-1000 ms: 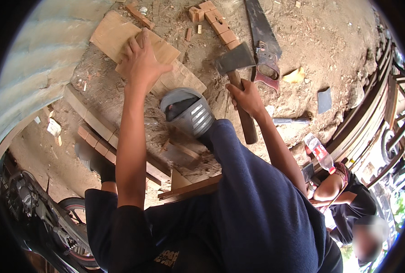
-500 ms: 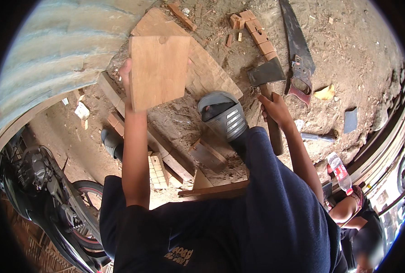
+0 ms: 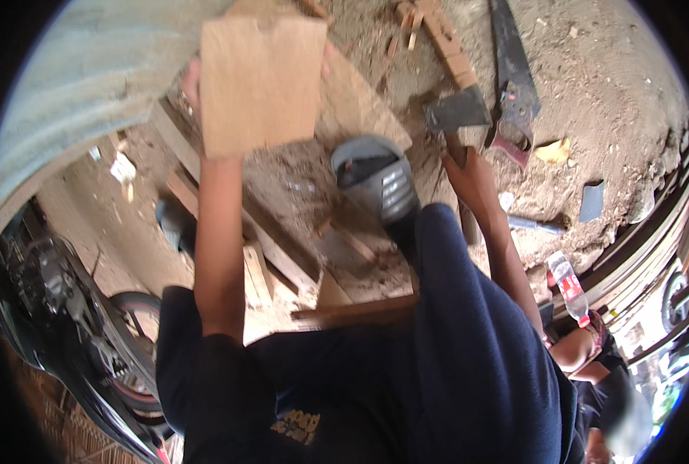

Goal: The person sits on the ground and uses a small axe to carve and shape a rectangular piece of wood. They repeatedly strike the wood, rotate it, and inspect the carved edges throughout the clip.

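A square wooden board [image 3: 259,85] is raised in my left hand [image 3: 192,81], whose fingers grip its side edges, mostly hidden behind it. A larger pale plank [image 3: 364,108] lies on the dirt beneath. My right hand [image 3: 468,178] grips the wooden handle of a hatchet, its dark steel head [image 3: 457,110] just above the hand. My grey sandaled foot [image 3: 371,182] lies between the hands, touching or very near the plank. A handsaw [image 3: 515,69] rests right of the hatchet, beside a line of small wooden blocks [image 3: 445,46].
A corrugated wall [image 3: 74,85] borders the left, above a black motorbike [image 3: 74,325]. Wood offcuts [image 3: 275,247] lie around my feet. A plastic bottle [image 3: 569,286], a tool [image 3: 538,226] and stacked timber [image 3: 654,240] are at right. Another seated person [image 3: 576,348] is at lower right.
My left hand has gone from resting on the boards to holding the smaller board up, and has risen slightly since. The view has shifted; my right hand still grips the hatchet.
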Demonstrator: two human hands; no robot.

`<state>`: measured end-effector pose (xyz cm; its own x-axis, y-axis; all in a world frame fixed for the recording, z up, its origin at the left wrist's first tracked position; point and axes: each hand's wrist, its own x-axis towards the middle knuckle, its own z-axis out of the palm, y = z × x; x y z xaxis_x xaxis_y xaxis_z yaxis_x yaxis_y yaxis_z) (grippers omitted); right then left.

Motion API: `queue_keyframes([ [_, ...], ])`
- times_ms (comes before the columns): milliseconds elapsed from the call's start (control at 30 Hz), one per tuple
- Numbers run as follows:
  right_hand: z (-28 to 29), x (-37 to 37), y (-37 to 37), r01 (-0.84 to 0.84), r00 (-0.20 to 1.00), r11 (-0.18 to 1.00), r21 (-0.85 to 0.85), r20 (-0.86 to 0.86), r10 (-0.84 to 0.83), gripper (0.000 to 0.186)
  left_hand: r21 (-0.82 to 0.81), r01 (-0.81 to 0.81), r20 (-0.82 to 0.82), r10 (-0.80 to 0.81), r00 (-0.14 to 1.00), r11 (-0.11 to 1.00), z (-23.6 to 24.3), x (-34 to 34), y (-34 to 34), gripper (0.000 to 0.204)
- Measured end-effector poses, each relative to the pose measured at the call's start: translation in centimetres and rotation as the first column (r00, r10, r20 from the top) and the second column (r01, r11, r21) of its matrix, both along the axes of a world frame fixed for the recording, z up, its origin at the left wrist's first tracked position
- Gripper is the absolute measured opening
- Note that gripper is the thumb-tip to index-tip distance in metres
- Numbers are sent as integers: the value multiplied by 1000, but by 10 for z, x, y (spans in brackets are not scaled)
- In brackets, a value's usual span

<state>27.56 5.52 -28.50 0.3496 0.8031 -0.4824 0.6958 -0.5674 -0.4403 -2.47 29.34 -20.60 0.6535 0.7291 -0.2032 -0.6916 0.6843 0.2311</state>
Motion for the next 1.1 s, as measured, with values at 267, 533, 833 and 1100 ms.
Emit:
queue_keyframes([
  [267,78,-92,63,-566,705,743,357,-258,661,32,152,16,-333,36,942,988,35,-29,-28,94],
  [533,7,-222,-14,-846,-240,-366,387,337,910,49,218,-217,-355,285,890,951,71,-88,-86,92],
  [833,-11,-214,-17,-723,-605,-686,78,406,684,54,49,-463,-75,465,882,885,81,-90,-114,106],
  [1100,15,-198,43,-672,343,729,-131,-928,149,58,329,-80,394,-60,917,941,52,-139,-91,109],
])
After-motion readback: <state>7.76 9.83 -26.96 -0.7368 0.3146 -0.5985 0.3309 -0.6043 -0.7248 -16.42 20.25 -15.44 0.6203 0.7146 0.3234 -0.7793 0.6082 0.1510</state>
